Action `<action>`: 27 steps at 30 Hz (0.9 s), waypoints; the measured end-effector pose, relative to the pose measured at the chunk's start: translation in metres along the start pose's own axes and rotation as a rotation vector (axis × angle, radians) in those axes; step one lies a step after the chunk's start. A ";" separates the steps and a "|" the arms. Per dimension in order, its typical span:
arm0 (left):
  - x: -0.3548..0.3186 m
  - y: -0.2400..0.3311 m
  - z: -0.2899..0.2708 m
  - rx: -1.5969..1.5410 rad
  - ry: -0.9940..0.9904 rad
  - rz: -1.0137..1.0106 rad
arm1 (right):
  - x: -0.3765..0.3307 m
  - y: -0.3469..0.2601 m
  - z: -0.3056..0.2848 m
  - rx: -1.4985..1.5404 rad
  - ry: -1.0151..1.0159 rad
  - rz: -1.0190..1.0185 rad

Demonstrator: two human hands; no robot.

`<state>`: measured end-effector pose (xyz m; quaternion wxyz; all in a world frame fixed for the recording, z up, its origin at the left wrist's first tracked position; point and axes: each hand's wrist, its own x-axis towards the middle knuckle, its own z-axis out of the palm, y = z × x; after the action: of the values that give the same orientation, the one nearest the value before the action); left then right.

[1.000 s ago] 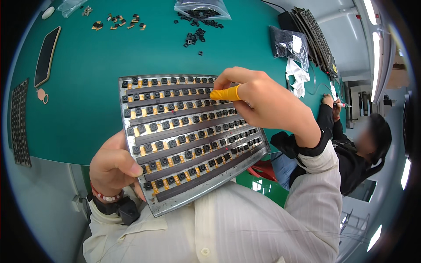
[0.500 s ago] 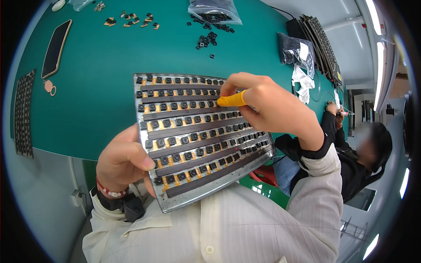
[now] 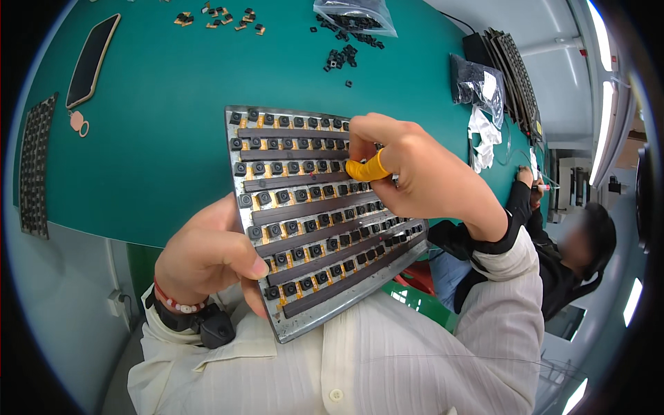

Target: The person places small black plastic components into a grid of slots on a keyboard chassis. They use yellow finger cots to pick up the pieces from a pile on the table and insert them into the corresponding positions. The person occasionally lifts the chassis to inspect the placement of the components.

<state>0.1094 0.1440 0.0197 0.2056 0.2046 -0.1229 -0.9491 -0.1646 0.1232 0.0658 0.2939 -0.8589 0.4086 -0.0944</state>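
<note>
A metal tray (image 3: 241, 190) with rows of several small black square parts leans against my chest, its far end over the green table's edge. My left hand (image 3: 207, 256) grips its lower left edge, thumb on top. My right hand (image 3: 415, 173) hovers over the upper right rows. Its fingers are pinched together, and one fingertip wears a yellow finger cot (image 3: 366, 169) that touches the parts. Whether a part sits between the fingers is hidden.
On the green table (image 3: 159, 124) lie a phone (image 3: 90, 59), a dark part strip (image 3: 34, 166), loose black parts (image 3: 339, 59), small brown parts (image 3: 221, 17) and plastic bags (image 3: 353, 14). Stacked trays (image 3: 515, 76) stand far right. Another person (image 3: 581, 256) sits at the right.
The tray and both hands sit further right and lower in the picture than before. My right hand stays pinched at the tray's upper right rows.
</note>
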 end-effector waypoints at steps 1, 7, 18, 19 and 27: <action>0.000 0.002 0.000 0.019 -0.008 -0.014 | 0.002 -0.002 0.000 0.002 -0.004 0.014; 0.000 0.007 0.003 0.111 0.029 -0.077 | 0.003 0.004 -0.001 0.058 -0.032 0.013; 0.000 0.011 0.008 0.134 -0.060 -0.118 | 0.002 -0.015 -0.027 -0.150 -0.010 0.045; 0.001 0.011 0.008 0.148 -0.066 -0.124 | 0.002 -0.017 -0.029 -0.171 -0.001 0.058; 0.003 0.009 0.006 0.148 -0.089 -0.150 | 0.009 -0.021 -0.016 -0.136 0.042 -0.092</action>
<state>0.1075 0.1353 0.0267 0.1125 0.1855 -0.1860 -0.9583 -0.1518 0.1200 0.0906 0.2216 -0.8926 0.3802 -0.0976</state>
